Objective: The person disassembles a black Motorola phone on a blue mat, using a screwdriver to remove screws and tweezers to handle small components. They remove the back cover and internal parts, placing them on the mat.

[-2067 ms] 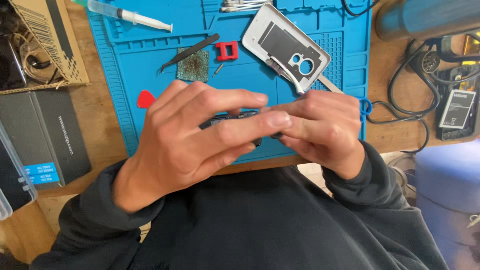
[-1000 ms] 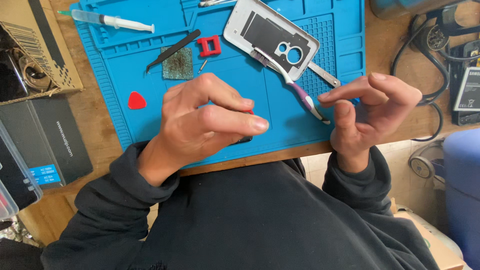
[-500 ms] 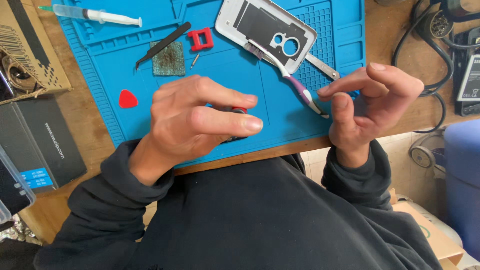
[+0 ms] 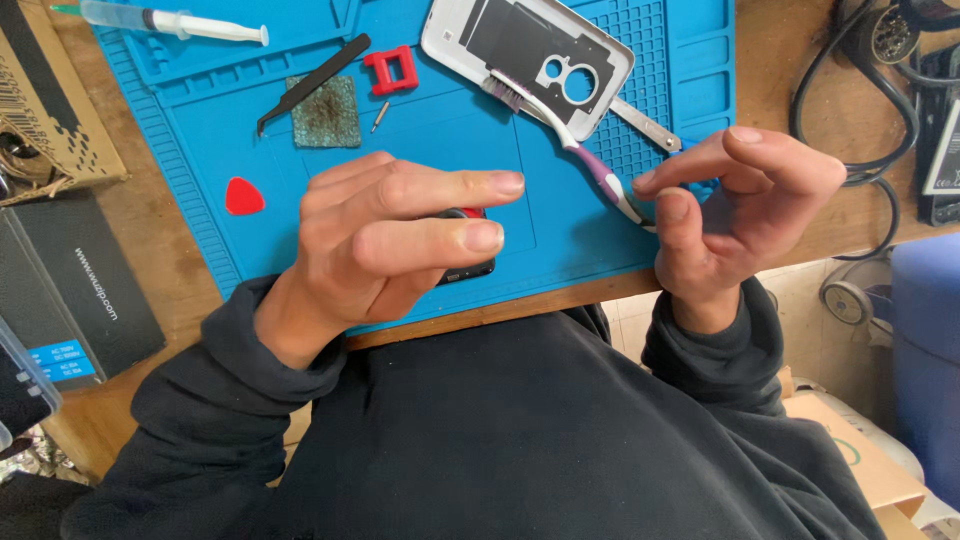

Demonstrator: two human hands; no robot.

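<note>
Seen from above, looking down over a dark sweatshirt at a blue work mat (image 4: 560,230) on a wooden bench (image 4: 780,60).

Left hand (image 4: 395,245) arched over a small dark device (image 4: 468,268) near the mat's front edge, fingers stretched out flat and close together, thumb tucked beneath. Only a dark rounded corner and a sliver of red visible under the fingertips; the rest covered, so the exact grip impossible to judge, though the hand appears to press or steady the device against the mat.

Right hand (image 4: 735,215) raised just past the mat's right front corner, thumb and forefinger drawn together in a pinch, remaining fingers curled. Anything pinched too small to make out; perhaps nothing at all.

Just beside the pinching fingertips, the handle end of a white and purple toothbrush (image 4: 575,150). Long axis diagonal, bristles up and to the left resting on a white phone back cover (image 4: 530,60), handle down and to the right toward the right hand. Right hand far nearer to the handle than the left. Contact between fingertip and handle unclear.

Farther back on the mat: black tweezers (image 4: 312,82), a green scouring square (image 4: 324,110), a red clip-shaped part (image 4: 391,69), a tiny screw (image 4: 379,117), a red pick (image 4: 243,196) and a syringe (image 4: 170,20). A flat metal tool (image 4: 645,124) partly hidden under the cover. Black box (image 4: 70,290) at left, cables (image 4: 850,130) at right, both cut off by the edges.
</note>
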